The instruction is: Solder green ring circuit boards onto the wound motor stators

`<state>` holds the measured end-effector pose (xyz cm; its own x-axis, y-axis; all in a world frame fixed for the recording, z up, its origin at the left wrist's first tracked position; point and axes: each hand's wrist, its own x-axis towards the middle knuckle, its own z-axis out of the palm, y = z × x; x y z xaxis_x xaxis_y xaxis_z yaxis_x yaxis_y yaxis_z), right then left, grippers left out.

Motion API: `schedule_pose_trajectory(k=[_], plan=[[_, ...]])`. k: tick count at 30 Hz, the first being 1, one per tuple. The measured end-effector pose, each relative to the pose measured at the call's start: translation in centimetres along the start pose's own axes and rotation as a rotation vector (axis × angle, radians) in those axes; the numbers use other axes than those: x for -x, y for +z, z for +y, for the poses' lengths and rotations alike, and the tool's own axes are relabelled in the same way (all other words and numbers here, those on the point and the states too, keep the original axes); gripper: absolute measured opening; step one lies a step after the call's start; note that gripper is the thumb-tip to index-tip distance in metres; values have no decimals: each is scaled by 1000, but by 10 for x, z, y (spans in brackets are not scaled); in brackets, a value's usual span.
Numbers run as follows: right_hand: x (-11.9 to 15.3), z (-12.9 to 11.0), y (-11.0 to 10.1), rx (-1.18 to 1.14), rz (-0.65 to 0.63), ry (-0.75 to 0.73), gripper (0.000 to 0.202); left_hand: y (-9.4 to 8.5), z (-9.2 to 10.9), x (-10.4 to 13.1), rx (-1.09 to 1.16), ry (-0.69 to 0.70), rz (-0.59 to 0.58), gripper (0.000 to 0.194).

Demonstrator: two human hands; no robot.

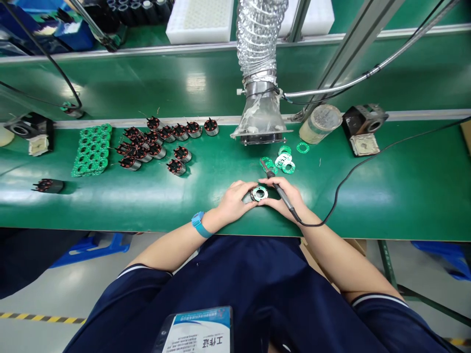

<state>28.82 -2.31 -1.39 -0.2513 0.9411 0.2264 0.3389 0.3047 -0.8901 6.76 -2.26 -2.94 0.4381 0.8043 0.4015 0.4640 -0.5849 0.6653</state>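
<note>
Near the front edge of the bench, my left hand (234, 202) is closed around a motor stator (248, 197) lying on its side. A white and green ring-shaped circuit board (260, 193) sits on the stator's end, facing right. My right hand (290, 198) has a soldering iron (282, 193) lodged in it, tip pointing up and away. The thumb and fingertips of that hand also touch the ring board's edge. Loose ring boards (288, 167) lie just beyond the iron's tip (263, 164).
Several wound stators (140, 147) stand left of centre, beside a green board panel (91, 149). A fume extraction hood (262, 115) hangs over the middle. Farther right are a round tub (320, 123) and an iron holder (364, 128). The iron's black cord (344, 189) crosses the right side.
</note>
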Motion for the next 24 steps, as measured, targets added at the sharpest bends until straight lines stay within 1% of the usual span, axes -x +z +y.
schedule_pose_trajectory(k=[2,4,5,8,9,10,12,13,15,17,19,21,22,24], plan=[[7,1,3,49,64,-59,52,3,1,1,-13,-3,10,48],[11,0,5,62,79,-107,47,3,1,1,3,-14,10,48],[13,0,6,60,77,-119,46,1,2,1,28,-28,-1,52],[18,-3,8,60,92,-135,52,-12,4,1,184,-121,-107,75],[20,-3,9,70,109,-133,53,-18,4,0,258,-168,-151,75],[22,-3,11,83,129,-128,54,-24,4,-1,337,-228,-190,69],[27,-3,14,103,167,-103,53,-34,3,-3,499,-396,-228,44],[29,-3,16,106,180,-85,52,-37,2,-6,569,-493,-235,39],[32,-2,20,101,188,-59,52,-40,0,-12,647,-656,-266,39],[31,-2,21,96,186,-58,51,-41,-2,-19,651,-724,-320,33],[29,-2,22,89,182,-81,47,-40,-2,-26,622,-710,-381,26],[26,-2,21,80,175,-104,42,-38,-1,-30,568,-634,-400,24],[24,-2,21,74,175,-113,41,-38,-1,-31,525,-573,-382,22],[20,-2,21,63,178,-122,39,-35,0,-30,426,-429,-303,18]])
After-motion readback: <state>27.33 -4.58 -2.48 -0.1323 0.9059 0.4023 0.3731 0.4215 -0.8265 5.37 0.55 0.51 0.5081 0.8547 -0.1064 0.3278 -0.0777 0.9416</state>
